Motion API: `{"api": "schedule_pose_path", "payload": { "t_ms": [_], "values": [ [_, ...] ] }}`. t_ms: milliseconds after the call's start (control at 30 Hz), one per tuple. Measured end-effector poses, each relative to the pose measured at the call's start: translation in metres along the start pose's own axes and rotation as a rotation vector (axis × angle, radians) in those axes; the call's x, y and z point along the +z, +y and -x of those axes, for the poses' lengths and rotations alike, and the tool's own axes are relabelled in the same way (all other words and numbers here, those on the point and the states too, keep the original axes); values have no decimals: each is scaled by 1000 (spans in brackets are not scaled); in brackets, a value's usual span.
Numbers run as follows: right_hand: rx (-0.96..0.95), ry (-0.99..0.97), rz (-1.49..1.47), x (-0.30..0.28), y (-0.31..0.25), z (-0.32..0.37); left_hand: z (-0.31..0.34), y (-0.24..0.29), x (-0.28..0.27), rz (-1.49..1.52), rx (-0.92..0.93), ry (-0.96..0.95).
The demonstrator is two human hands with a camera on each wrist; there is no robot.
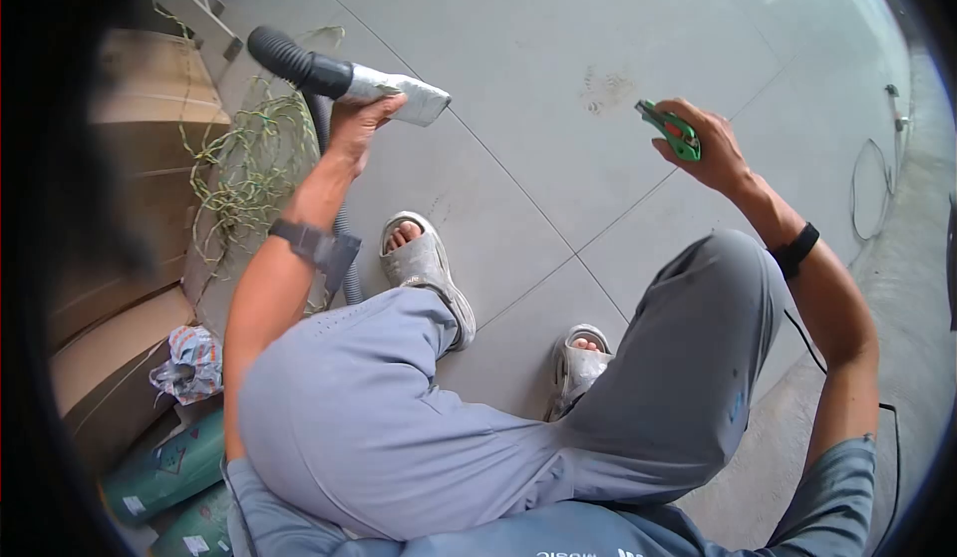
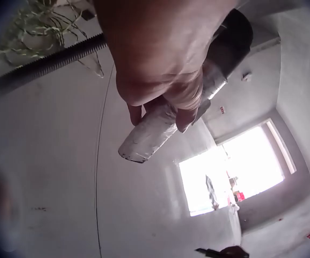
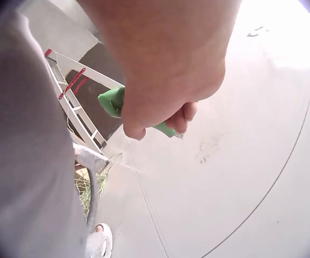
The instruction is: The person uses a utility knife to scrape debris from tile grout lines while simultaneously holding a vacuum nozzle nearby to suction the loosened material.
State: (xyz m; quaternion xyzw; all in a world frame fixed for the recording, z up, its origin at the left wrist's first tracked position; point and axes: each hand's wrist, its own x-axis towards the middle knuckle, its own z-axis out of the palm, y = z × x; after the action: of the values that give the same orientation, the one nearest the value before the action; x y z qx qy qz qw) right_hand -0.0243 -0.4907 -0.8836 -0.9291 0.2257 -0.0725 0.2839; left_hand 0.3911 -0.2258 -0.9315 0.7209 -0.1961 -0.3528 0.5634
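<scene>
My left hand [image 1: 365, 126] grips a silver-wrapped nozzle [image 1: 427, 104] on the end of a black ribbed hose [image 1: 282, 56]. In the left wrist view the thumb and fingers curl round the nozzle [image 2: 149, 135], and its flat end sticks out past them. Off to the right, my right hand [image 1: 720, 150] holds a green utility knife [image 1: 680, 138] above the floor, its tip pointing towards the upper left. Part of the knife [image 3: 110, 102] is hidden behind the right hand [image 3: 163, 91] in the right wrist view. The two hands are well apart.
Grey floor tiles [image 1: 518, 198] lie below, with a brownish smudge [image 1: 605, 89]. Left of me are tangled yellow-green cord [image 1: 249, 173], cardboard boxes [image 1: 150, 178], a crumpled bag [image 1: 189, 366] and green cylinders [image 1: 179, 467]. An aluminium ladder [image 3: 79, 115] leans beyond. My sandalled feet stand between.
</scene>
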Motion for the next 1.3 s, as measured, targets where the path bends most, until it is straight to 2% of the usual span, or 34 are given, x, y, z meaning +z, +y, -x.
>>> {"api": "schedule_pose_path", "payload": {
  "t_ms": [33, 67, 133, 200, 300, 367, 433, 500, 567, 633, 700, 767, 833, 900, 1033, 1100, 1300],
  "values": [
    [-59, 67, -6, 2, 4, 2, -3, -15, 11, -22, -14, -27],
    [-46, 42, -24, 3, 2, -5, -11, -24, 20, -32, 56, -58],
    [-75, -17, -18, 15, -4, -18, -19, -36, 37, -24, 53, -69],
    [-155, 0, -96, 62, -3, -22, -20, -64, 55, -30, 43, -117],
    [-101, -49, -165, 111, -16, -25, -11, -75, 75, 84, -27, -130],
    [-27, -10, -210, 150, -17, -14, 11, -80, 84, 34, -100, -146],
    [-14, 57, -262, 166, -26, -2, 46, -88, 93, 6, -90, -295],
    [48, 36, -266, 168, -36, 13, 73, -103, 98, -164, 87, -456],
    [89, 52, -289, 170, -40, 27, 68, -103, 100, -139, 132, -512],
    [90, 66, -283, 174, -38, 35, 44, -99, 95, -122, 143, -314],
    [82, 95, -279, 174, -37, 36, 15, -82, 80, -19, 16, -205],
    [59, -2, -281, 174, -43, 32, 0, -76, 66, 48, -19, -135],
    [-5, -32, -259, 180, -47, 20, 4, -72, 59, 26, -23, -147],
    [-146, -92, -229, 193, -45, 12, 18, -75, 60, 4, -28, -163],
    [-180, -160, -227, 201, -42, -2, 48, -79, 66, -34, -58, -199],
    [-196, -176, -239, 203, -42, -5, 46, -78, 57, -6, -5, -128],
    [-237, -256, -251, 200, -34, -11, 44, -63, 33, 79, -113, -21]
  ]
}}
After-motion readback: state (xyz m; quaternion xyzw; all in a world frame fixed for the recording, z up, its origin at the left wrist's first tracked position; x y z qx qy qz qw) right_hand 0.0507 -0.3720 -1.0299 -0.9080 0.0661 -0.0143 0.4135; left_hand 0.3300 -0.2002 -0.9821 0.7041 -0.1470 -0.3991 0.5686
